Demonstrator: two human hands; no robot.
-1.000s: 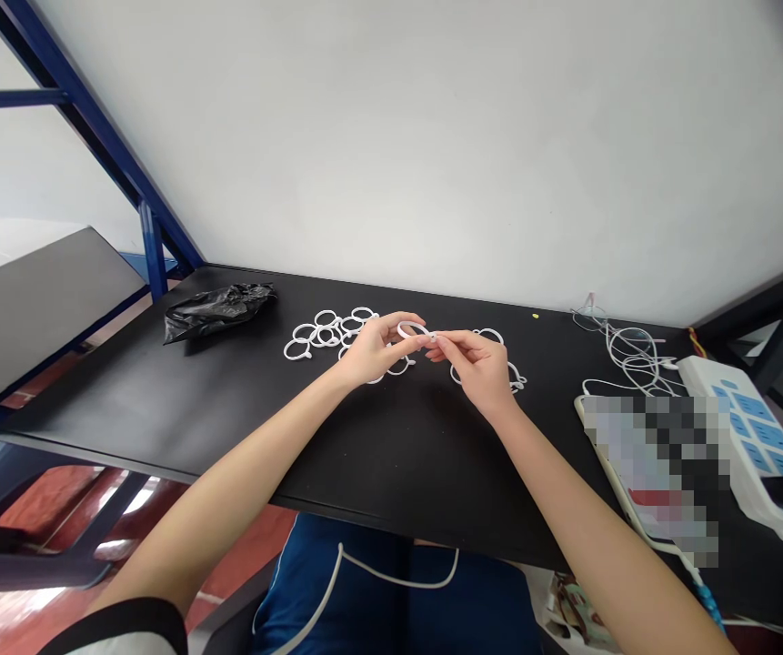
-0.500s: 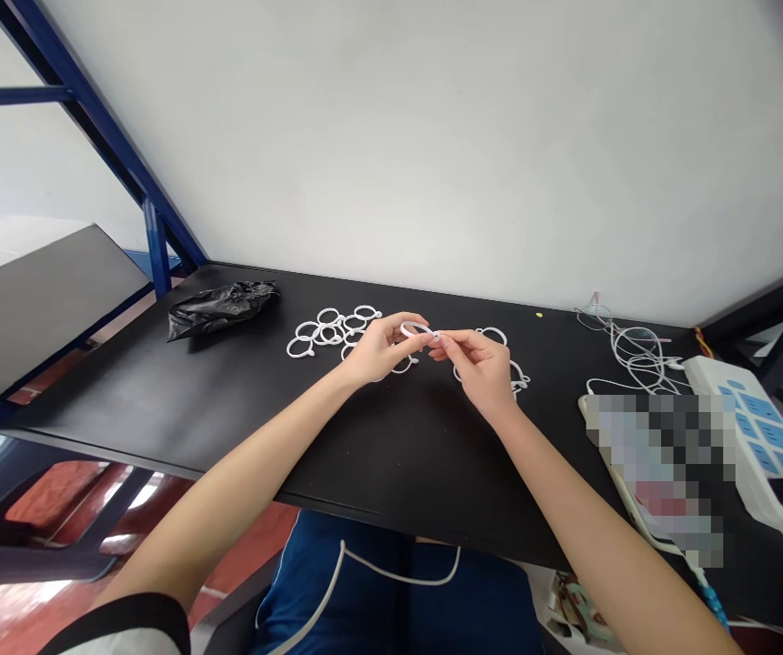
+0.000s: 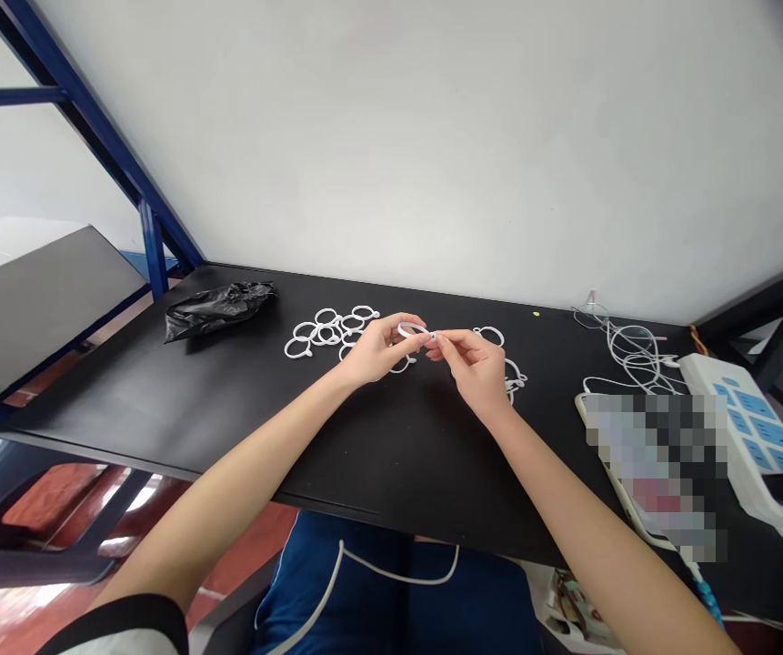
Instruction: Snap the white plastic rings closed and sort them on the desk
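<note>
Above the black table, both hands pinch one white curtain ring [image 3: 413, 328]. My left hand [image 3: 378, 350] grips its round hoop between thumb and fingers. With thumb and fingertips, my right hand [image 3: 474, 364] holds the small eyelet at the ring's right end; the fingers partly hide it. Several more white rings [image 3: 326, 333] lie loosely grouped to the left, some behind my left hand. Others [image 3: 514, 373] rest on the table beside and behind my right hand, partly covered by it.
A crumpled black plastic bag [image 3: 217, 311] lies at the table's left. On the right are a coiled white cable [image 3: 629, 355], glasses [image 3: 592, 314], a phone with a blurred screen [image 3: 650, 473] and a white power strip [image 3: 749, 428]. A wall stands behind the black table [image 3: 220, 400].
The hands keep the same hold on the ring, with hardly any finger motion. The whole view has shifted very slightly.
</note>
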